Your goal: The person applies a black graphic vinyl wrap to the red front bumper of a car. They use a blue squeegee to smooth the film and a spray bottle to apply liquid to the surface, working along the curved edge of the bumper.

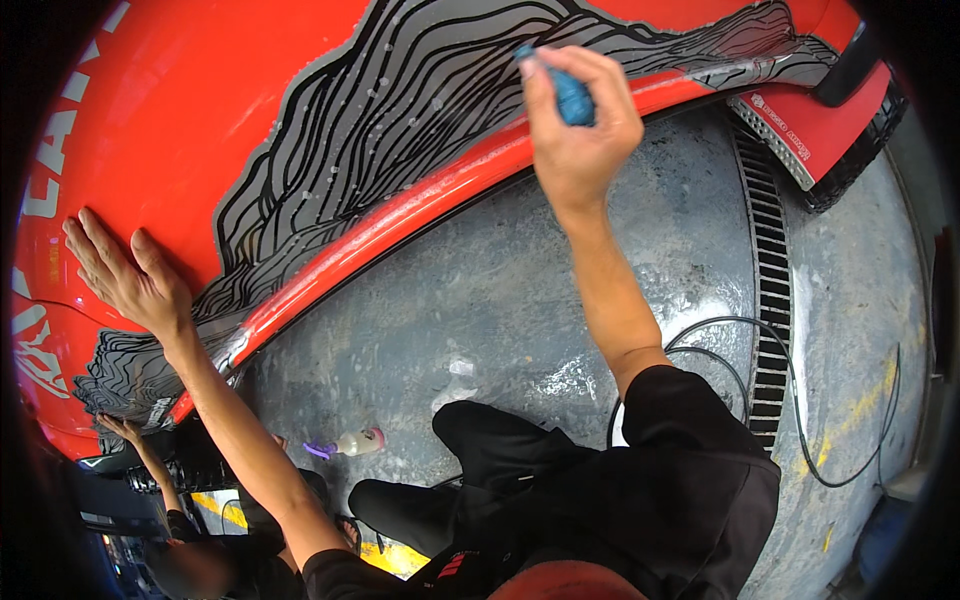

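Observation:
A red car's side [290, 45] fills the upper left, with a grey decal [420, 100] of black wavy lines along its lower part. Pale streaks and specks lie on the decal and on the red sill [400, 212]. My left hand [140, 280] rests on the red panel near the decal's left end, fingers stretched out and holding nothing. Closed around a bunched blue cloth [573, 97], my right hand [592, 150] is at the decal's lower edge, just above the sill. Whether the cloth touches the surface I cannot tell.
Behind the wheel at right hangs a red mud flap [820, 140]. A floor drain grate [770, 300] and a black hose [800, 400] lie to the right. A bottle with a purple trigger [358, 441] is on the floor. Another person's hand [122, 428] reaches toward the car at lower left.

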Tool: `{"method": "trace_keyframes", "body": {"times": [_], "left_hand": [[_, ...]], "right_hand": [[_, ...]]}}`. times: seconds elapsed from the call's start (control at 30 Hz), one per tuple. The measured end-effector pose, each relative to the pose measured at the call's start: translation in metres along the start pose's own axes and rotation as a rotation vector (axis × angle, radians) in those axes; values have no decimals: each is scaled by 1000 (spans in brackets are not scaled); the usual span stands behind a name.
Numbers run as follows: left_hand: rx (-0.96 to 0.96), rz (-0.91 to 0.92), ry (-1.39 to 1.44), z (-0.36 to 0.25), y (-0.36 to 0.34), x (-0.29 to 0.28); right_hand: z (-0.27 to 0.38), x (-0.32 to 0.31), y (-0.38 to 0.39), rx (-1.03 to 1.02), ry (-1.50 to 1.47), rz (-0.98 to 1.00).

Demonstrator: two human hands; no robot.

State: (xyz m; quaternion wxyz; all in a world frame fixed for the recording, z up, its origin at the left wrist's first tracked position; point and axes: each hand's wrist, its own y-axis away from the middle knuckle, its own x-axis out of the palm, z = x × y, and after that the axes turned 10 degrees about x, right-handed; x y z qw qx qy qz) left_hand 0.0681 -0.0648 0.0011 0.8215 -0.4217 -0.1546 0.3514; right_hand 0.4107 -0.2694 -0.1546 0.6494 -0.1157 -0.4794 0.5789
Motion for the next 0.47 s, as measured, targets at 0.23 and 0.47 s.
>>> {"method": "trace_keyframes", "body": {"times": [0.23,0.47], "left_hand": [[-8,-10,9,3,1,1],[-10,18,-15,1,1,0]], "right_hand": [[5,4,5,-87,-10,98],[-1,0,-6,-45,-10,42]]}}
